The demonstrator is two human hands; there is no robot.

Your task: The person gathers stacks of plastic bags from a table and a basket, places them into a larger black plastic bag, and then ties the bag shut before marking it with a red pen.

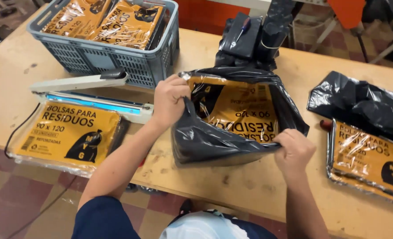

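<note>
Between the two hands, in the head view, a big black plastic bag (214, 141) is stretched open on the wooden table (258, 186), its mouth facing the person. Fingers of the left hand (170, 99) are closed on the bag's upper left edge, pinching the film and lifting it. Fingers of the right hand (294, 150) are curled tight on the lower right edge, pulling it the other way, so the opening gapes between the two grips. Inside the opening, just beyond both hands, lies a yellow packet (241, 110) with black print, wrapped in clear film and partly covered by the bag's rim. Left of the left hand sits a heat sealer (90, 95) with its arm raised, and a second yellow packet (70, 135) lies in front of it near the table edge. Beyond the left hand stands a grey plastic crate (116, 57) holding more yellow packets. Beyond the bag rests a roll of black plastic (254, 40). Right of the right hand, well apart, lies a third yellow packet (369, 161) with crumpled black film (360, 104) behind it.
</note>
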